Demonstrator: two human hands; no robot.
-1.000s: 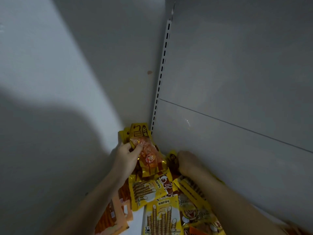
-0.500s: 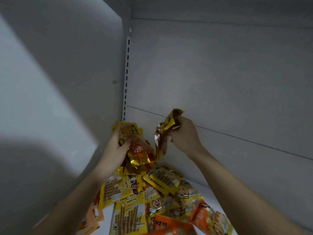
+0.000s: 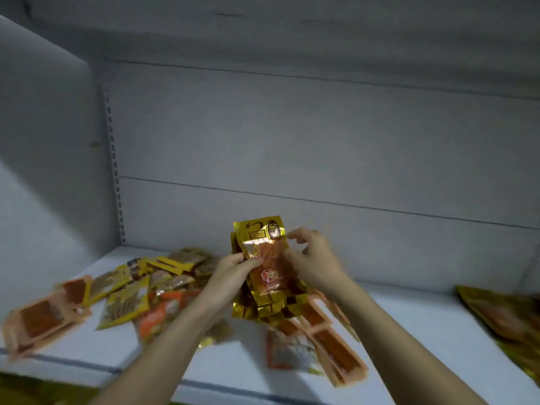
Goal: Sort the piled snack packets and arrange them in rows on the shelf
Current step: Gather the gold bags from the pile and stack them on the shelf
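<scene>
progress: early, no rows yet | we grip gold packets (image 3: 264, 258): left hand (image 3: 233, 273) clasps them, right hand (image 3: 314, 261) pinches their edge | pile (image 3: 137, 293) left of them unsorted

White metal shelf (image 3: 409, 340), dark stripe running along its front edge, bearing: a loose pile of yellow and orange foil snack packets (image 3: 152, 290) lying left of its centre; pale orange flat packets (image 3: 43, 317) lying left of that pile; more orange packets (image 3: 330, 343) lying right of it; gold foil packets (image 3: 508, 317) resting far right.
</scene>
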